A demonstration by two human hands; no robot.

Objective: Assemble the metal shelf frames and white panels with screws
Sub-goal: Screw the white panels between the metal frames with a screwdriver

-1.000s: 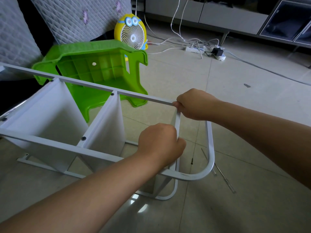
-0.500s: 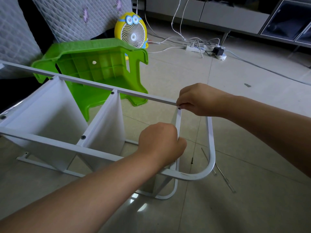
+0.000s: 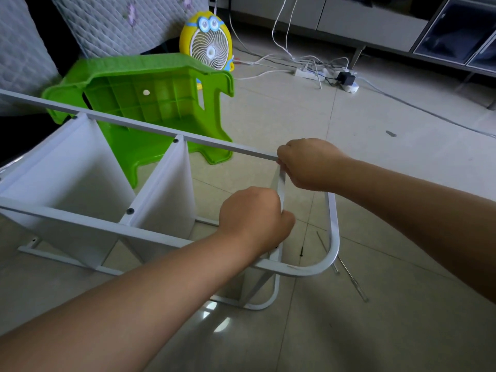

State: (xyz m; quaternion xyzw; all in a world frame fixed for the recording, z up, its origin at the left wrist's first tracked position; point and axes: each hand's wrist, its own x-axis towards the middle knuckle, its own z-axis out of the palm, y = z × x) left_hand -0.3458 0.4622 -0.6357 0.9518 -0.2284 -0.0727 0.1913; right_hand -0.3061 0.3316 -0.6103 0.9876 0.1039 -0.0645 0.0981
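The metal shelf frame [image 3: 332, 226] lies sideways on the floor. The left hand [image 3: 255, 216] still grips the white panel [image 3: 281, 183] edge; the right hand [image 3: 308, 163] has shifted back slightly, pinching its top.

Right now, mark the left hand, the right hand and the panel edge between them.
left hand [image 3: 255, 213], head view, back of the hand
right hand [image 3: 308, 165], head view, knuckles
end panel [image 3: 281, 185], head view, upper edge between the hands

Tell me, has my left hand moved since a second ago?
No. The left hand keeps its distance from the black screw on the near rail.
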